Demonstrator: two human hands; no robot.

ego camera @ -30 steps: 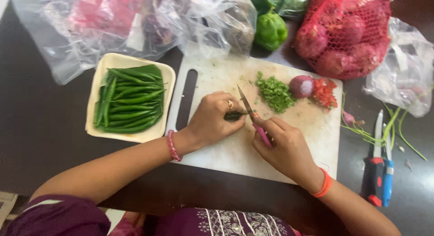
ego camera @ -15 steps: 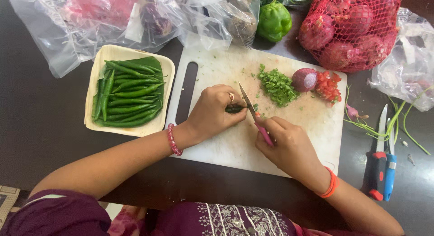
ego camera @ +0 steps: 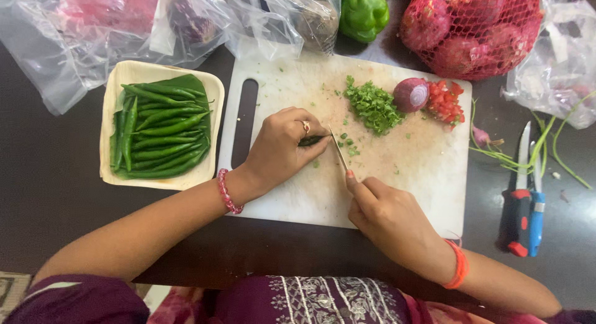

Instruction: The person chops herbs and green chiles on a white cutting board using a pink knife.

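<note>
My left hand (ego camera: 281, 148) presses a green chilli (ego camera: 312, 140) down on the white cutting board (ego camera: 410, 175), fingers curled over it. My right hand (ego camera: 385, 215) grips a small knife (ego camera: 339, 149) with a pink handle; the blade rests on the board right beside the chilli's cut end. A few green slices (ego camera: 349, 145) lie by the blade. Farther back on the board sit a pile of chopped green chilli (ego camera: 372, 106), a halved red onion (ego camera: 412, 95) and chopped red pieces (ego camera: 445, 102).
A cream tray (ego camera: 113, 88) of whole green chillies (ego camera: 160, 136) stands left of the board. Clear plastic bags (ego camera: 124, 26), a green capsicum (ego camera: 363, 12) and a red net bag of onions (ego camera: 478, 29) line the back. Two knives (ego camera: 526, 200) and green stems (ego camera: 534, 156) lie at the right.
The knife blade has come down from tilted above the chilli to flat against the board. Both hands sit slightly lower and left in view as the camera shifted.
</note>
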